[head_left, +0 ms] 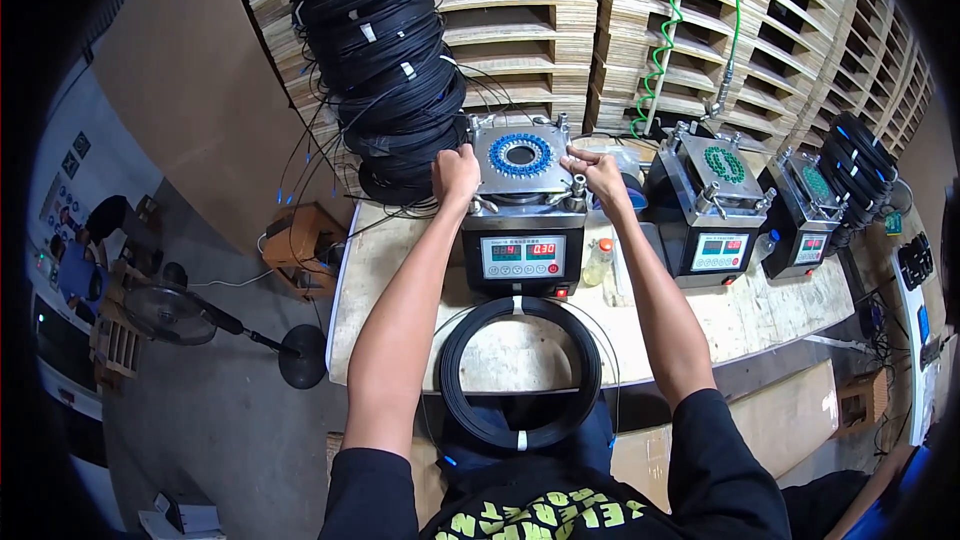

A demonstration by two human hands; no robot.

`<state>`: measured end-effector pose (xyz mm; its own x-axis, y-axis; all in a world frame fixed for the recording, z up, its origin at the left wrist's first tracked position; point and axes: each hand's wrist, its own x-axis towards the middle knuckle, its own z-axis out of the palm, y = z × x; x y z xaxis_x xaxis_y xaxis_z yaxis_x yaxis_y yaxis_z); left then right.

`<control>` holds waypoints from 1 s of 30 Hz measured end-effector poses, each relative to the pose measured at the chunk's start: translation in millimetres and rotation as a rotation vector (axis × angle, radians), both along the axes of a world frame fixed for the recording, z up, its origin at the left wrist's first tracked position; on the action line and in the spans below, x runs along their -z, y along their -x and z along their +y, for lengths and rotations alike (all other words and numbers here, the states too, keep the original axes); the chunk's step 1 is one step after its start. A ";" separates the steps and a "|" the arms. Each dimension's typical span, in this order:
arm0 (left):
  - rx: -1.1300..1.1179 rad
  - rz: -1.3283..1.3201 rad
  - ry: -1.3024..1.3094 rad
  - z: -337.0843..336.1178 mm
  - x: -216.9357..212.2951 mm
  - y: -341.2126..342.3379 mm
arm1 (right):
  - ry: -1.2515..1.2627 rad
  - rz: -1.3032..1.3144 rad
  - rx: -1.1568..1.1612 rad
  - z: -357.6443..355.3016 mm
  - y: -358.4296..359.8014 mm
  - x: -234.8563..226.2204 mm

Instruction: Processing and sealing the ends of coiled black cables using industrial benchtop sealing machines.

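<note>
A benchtop polishing machine (523,262) with a lit red display stands in front of me. On top lies a square metal plate (490,185) carrying a ring of small blue connectors (521,169) around a dark central hole. My left hand (456,178) is curled closed at the plate's left edge; whatever its fingers grip is hidden. At the right edge, my right hand (598,178) reaches in with its fingers stretched and slightly apart, close to the front right corner post (579,188). A coil of black cable (455,380), tied with white bands, rests between my forearms at the table edge.
Two similar machines with green connectors, a nearer one (716,250) and a farther one (806,242), stand to the right. Tall stacked black cable coils (390,80) rise at left. Beside the machine is a small orange-capped bottle (598,262). Wooden pallets (575,30) line the back.
</note>
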<state>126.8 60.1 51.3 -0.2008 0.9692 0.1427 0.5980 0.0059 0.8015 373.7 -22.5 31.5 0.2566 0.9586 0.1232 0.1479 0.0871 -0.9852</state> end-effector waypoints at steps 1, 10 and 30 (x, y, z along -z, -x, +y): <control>0.046 -0.030 0.022 2.2 -0.1 1.1 | -0.001 -0.015 0.019 0.7 -2.5 1.5; 0.455 -0.404 0.057 -37.4 34.5 34.4 | -0.039 -0.206 0.069 -27.3 -20.4 8.1; 1.035 0.735 -0.240 -295.4 136.7 226.4 | 0.430 -0.424 -0.252 -326.6 -3.1 176.1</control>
